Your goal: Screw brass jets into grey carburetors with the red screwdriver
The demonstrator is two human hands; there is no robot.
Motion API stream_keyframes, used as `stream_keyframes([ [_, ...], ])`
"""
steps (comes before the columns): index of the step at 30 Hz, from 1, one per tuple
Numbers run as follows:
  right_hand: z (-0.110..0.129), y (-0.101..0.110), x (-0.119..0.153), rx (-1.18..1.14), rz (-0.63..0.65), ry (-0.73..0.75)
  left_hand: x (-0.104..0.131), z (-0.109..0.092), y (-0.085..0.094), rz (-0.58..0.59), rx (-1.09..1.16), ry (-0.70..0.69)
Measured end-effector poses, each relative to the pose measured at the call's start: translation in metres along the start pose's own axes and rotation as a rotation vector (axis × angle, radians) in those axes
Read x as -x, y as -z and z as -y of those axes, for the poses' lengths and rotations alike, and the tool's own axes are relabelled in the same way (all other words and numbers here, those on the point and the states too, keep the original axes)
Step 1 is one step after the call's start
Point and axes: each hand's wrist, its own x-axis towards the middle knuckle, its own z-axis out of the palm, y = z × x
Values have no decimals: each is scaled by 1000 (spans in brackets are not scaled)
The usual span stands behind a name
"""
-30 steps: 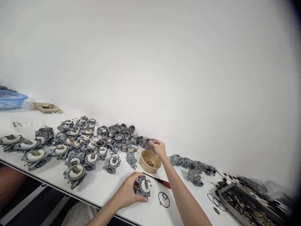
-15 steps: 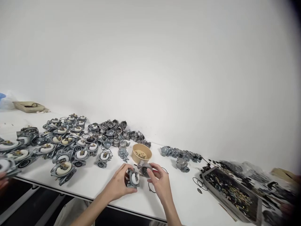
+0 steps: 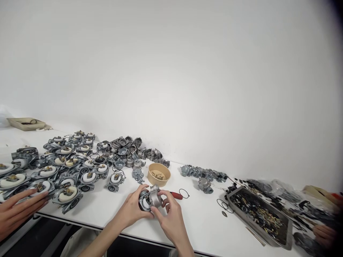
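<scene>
My left hand [image 3: 134,206] is wrapped round a carburetor body [image 3: 145,201] with a white float, held above the white table near its front edge. The fingers of my right hand [image 3: 168,211] grip a round grey metal cover [image 3: 155,196], tilted against the open face of the body. A red-handled tool [image 3: 176,195] lies just beyond my right hand, beside a thin black ring [image 3: 184,193]. Behind both hands stands a round tan tub [image 3: 159,174] with small screws inside.
Many carburetor bodies with white floats [image 3: 68,193] spread over the left, with grey covers [image 3: 123,151] piled behind. Another person's hand [image 3: 23,210] is at far left, another [image 3: 324,232] at far right. A metal tray [image 3: 289,232] of small parts sits right.
The cover in my right hand has come left onto the carburetor body. The red-handled tool and ring are more exposed. At far left, the other person's hand has reached in over the parts.
</scene>
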Motion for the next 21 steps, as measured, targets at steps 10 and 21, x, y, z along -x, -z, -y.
stream_keyframes([
  [10,11,-23,-7,190,-243,246,-2,0,-5,-119,-76,-39],
  [21,4,-36,-9,89,-246,371,-2,6,-6,-131,-16,-6],
])
